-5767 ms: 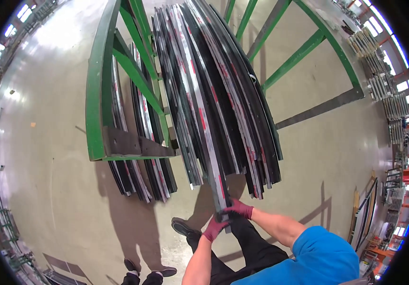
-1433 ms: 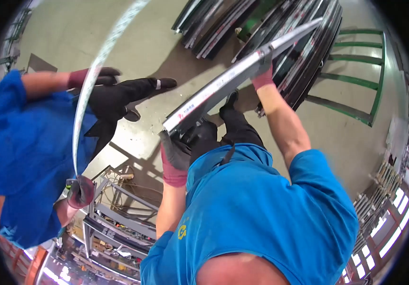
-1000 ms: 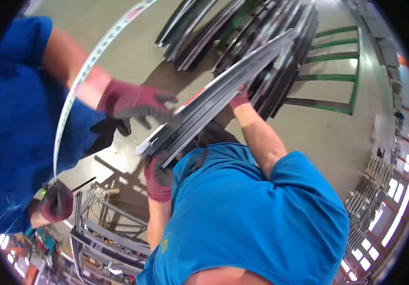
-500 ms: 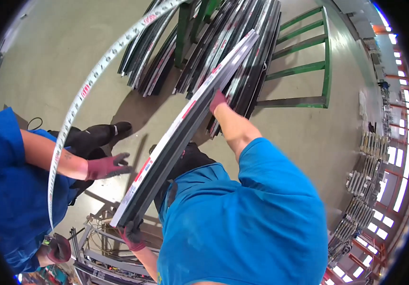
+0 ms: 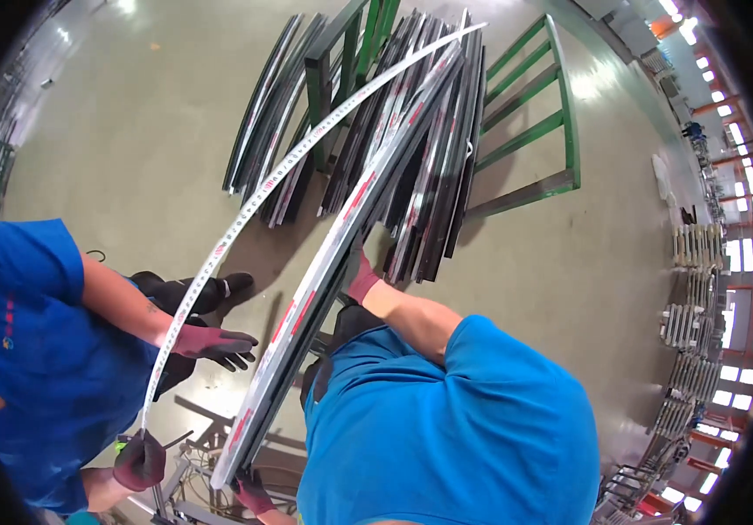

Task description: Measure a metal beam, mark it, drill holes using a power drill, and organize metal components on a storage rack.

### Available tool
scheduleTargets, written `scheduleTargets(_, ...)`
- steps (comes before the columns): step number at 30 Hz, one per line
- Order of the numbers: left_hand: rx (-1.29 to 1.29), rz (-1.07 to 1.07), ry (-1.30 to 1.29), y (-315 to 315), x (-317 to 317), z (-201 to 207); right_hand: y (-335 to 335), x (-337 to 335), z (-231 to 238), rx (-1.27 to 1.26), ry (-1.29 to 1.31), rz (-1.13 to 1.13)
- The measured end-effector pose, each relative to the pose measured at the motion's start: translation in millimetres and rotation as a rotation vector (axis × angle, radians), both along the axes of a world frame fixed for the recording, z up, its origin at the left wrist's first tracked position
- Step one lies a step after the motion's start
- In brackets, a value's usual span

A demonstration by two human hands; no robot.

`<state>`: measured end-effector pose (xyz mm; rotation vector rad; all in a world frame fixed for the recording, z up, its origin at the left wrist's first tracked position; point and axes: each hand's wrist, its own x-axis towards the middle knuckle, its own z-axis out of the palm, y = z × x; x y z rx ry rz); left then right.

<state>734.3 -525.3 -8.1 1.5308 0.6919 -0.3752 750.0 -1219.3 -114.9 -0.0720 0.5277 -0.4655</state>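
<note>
A long profile (image 5: 313,271), white with red markings on one face and dark along its side, slants from the lower left toward the far middle. My right hand (image 5: 361,276), gloved in maroon and grey, is closed on the profile's side around its middle. Close to the near end, my left hand (image 5: 252,492) grips it from beneath; its fingers are partly hidden. A white tape measure (image 5: 245,210) arches beside the profile, its free end near the profile's far end; I cannot tell if they touch. A co-worker's gloved hand (image 5: 140,461) holds the tape's near end.
The co-worker's other hand (image 5: 217,344) is open beside the profile. Ahead, dark and silver profiles (image 5: 424,184) lie stacked around a green metal rack (image 5: 569,131). A grey metal frame (image 5: 210,512) stands at the lower left. More stacked profiles (image 5: 687,328) line the far right.
The view has shifted. The profile and my hands appear lower and farther left in the picture. The tape has swung toward the profile, and its free end now shows near the far end.
</note>
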Motion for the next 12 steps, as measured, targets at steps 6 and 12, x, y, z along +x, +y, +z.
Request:
scheduleTargets(6, -0.326, 0.075, -0.056, 71, -41, -53, 52, 23, 63, 0.009, -0.203, 0.128)
scheduleTargets(12, -0.313, -0.138, -0.184, 125, -49, -87, 77, 43, 62, 0.032, -0.303, 0.188)
